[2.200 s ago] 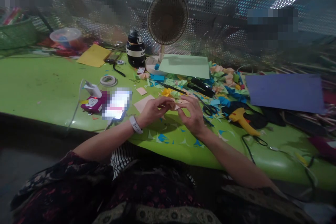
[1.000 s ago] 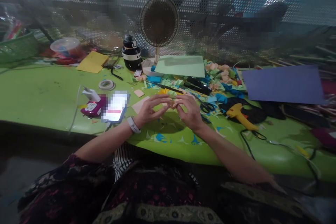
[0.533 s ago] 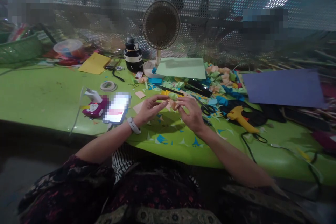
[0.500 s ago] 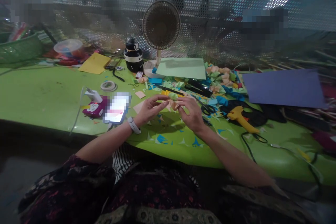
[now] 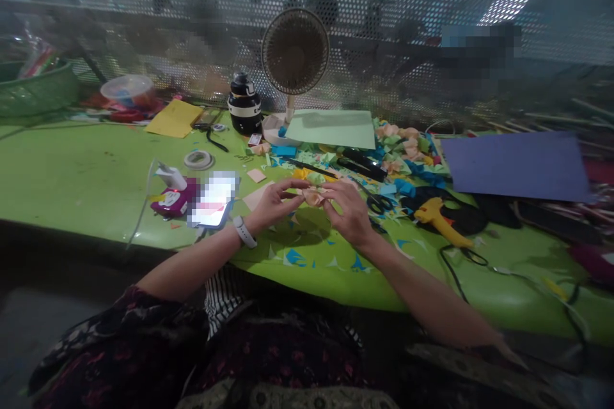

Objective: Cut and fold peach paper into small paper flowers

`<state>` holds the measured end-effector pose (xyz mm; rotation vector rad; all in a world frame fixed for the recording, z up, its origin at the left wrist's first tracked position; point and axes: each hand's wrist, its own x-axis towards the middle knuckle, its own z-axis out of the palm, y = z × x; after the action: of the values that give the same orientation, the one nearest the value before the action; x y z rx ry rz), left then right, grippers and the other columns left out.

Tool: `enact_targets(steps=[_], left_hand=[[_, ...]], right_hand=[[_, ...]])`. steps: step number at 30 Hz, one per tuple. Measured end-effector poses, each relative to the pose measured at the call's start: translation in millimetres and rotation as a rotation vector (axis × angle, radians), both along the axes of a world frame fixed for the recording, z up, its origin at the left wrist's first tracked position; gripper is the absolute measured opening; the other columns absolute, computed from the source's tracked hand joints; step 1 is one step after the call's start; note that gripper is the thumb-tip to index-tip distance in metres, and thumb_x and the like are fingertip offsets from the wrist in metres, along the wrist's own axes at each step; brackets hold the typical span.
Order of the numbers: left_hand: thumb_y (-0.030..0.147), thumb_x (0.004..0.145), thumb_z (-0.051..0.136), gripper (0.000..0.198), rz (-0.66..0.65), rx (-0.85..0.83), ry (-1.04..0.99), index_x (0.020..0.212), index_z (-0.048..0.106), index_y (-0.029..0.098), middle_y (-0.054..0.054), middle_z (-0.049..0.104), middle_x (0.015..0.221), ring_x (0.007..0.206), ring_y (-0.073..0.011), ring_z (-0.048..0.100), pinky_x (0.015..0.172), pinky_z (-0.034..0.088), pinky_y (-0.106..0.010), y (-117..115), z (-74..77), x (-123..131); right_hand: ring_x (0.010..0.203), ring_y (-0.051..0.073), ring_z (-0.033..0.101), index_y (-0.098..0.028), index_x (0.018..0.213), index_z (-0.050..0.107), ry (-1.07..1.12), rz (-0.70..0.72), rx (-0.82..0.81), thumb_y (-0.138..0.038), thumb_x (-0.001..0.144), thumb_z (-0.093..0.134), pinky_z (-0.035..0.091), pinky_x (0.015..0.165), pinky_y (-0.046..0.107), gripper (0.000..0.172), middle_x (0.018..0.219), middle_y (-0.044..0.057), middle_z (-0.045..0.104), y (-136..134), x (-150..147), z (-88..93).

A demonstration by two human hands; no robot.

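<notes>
Between my two hands is a small peach paper flower (image 5: 313,197), its edges curled. My left hand (image 5: 275,203), with a white watch on the wrist, pinches its left edge between thumb and fingers. My right hand (image 5: 349,209) grips the flower's right side, thumb below and fingers above. Just beyond lie yellow and green paper scraps (image 5: 311,174) and a pair of black-handled scissors (image 5: 380,203). A flat peach paper piece (image 5: 259,197) rests partly behind my left hand. Blue and white offcuts (image 5: 296,257) are scattered on the table below my hands.
Left of me are a lit phone (image 5: 213,199) and a purple power socket (image 5: 176,198) with a charger. A yellow glue gun (image 5: 442,220) lies right, its cord trailing. Behind stand a fan (image 5: 295,51), a black bottle (image 5: 244,108) and a pile of paper flowers (image 5: 403,144).
The view has tilted slightly, so things sit a little lower. Both hands still hold the peach flower, which has turned a little and shows more of its face.
</notes>
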<state>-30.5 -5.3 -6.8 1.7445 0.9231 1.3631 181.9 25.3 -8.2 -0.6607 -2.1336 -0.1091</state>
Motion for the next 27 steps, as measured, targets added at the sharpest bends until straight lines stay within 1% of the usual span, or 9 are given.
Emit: enact_targets(steps=[3,6,8,12,15,18,21,24,27], left_hand=[[0.021,0.087,0.064,0.027,0.030,0.132,0.136,0.113,0.070,0.015,-0.014,0.073,0.112,0.103,-0.0215,0.070,0.083,0.059,-0.033,1.3,-4.1,-0.1],[0.014,0.086,0.061,0.028,0.065,0.281,0.229,0.112,0.071,0.015,-0.012,0.075,0.106,0.093,-0.0184,0.072,0.083,0.059,-0.032,3.3,-8.5,1.2],[0.011,0.086,0.060,0.027,0.091,0.324,0.264,0.110,0.072,0.015,-0.011,0.077,0.101,0.085,-0.0165,0.073,0.078,0.060,-0.030,4.1,-10.4,1.7],[0.010,0.086,0.059,0.025,0.142,0.289,0.299,0.106,0.074,0.015,-0.010,0.078,0.095,0.078,-0.0160,0.073,0.072,0.060,-0.028,4.6,-11.8,0.6],[0.012,0.088,0.059,0.030,0.170,0.260,0.378,0.115,0.072,0.016,-0.011,0.078,0.099,0.079,-0.0171,0.074,0.072,0.060,-0.028,5.0,-12.4,-0.9],[0.012,0.089,0.057,0.037,0.130,0.305,0.456,0.123,0.068,0.017,-0.012,0.076,0.107,0.088,-0.0199,0.075,0.078,0.060,-0.032,5.5,-13.5,-1.9],[0.012,0.090,0.054,0.035,0.099,0.317,0.497,0.121,0.069,0.016,-0.013,0.077,0.105,0.088,-0.0215,0.075,0.079,0.060,-0.034,5.3,-14.6,-2.9],[0.015,0.091,0.055,0.032,0.110,0.277,0.514,0.119,0.071,0.017,-0.013,0.077,0.102,0.084,-0.0212,0.075,0.076,0.060,-0.033,4.6,-15.0,-3.6],[0.017,0.090,0.056,0.030,0.126,0.208,0.443,0.116,0.072,0.017,-0.012,0.077,0.106,0.085,-0.0207,0.075,0.078,0.060,-0.033,4.5,-14.3,-3.1]], right_hand=[[0.104,0.025,0.065,-0.023,0.100,0.067,-0.052,0.005,0.038,-0.017,0.092,0.056,0.051,0.094,0.046,0.015,0.110,0.009,0.073,-1.8,-0.8,-0.2],[0.110,0.026,0.063,-0.022,0.105,0.068,-0.113,0.008,0.068,-0.016,0.092,0.056,0.049,0.099,0.048,0.019,0.114,0.010,0.072,-2.8,-0.8,-1.4],[0.111,0.027,0.063,-0.021,0.107,0.068,-0.133,0.008,0.089,-0.016,0.092,0.056,0.049,0.100,0.048,0.020,0.115,0.010,0.071,-2.8,-0.6,-2.0],[0.105,0.026,0.064,-0.021,0.106,0.069,-0.127,-0.001,0.144,-0.016,0.092,0.057,0.051,0.097,0.047,0.019,0.110,0.009,0.073,-2.2,-1.3,-2.1],[0.103,0.025,0.065,-0.020,0.106,0.069,-0.131,-0.011,0.177,-0.015,0.092,0.057,0.052,0.096,0.046,0.019,0.108,0.009,0.074,-2.4,-2.3,-1.7],[0.103,0.025,0.065,-0.019,0.107,0.070,-0.166,0.004,0.194,-0.014,0.093,0.056,0.053,0.095,0.044,0.020,0.109,0.010,0.074,-2.9,-2.7,-1.7],[0.101,0.025,0.065,-0.017,0.106,0.070,-0.183,0.030,0.220,-0.013,0.092,0.057,0.054,0.093,0.044,0.020,0.107,0.012,0.074,-2.7,-2.5,-2.3],[0.101,0.025,0.066,-0.019,0.106,0.071,-0.171,0.038,0.169,-0.015,0.092,0.057,0.053,0.095,0.045,0.020,0.106,0.010,0.074,-1.8,-1.9,-3.3],[0.100,0.025,0.067,-0.022,0.107,0.070,-0.108,0.050,0.091,-0.017,0.092,0.059,0.054,0.093,0.046,0.019,0.106,0.009,0.075,-2.2,-1.4,-1.9]])
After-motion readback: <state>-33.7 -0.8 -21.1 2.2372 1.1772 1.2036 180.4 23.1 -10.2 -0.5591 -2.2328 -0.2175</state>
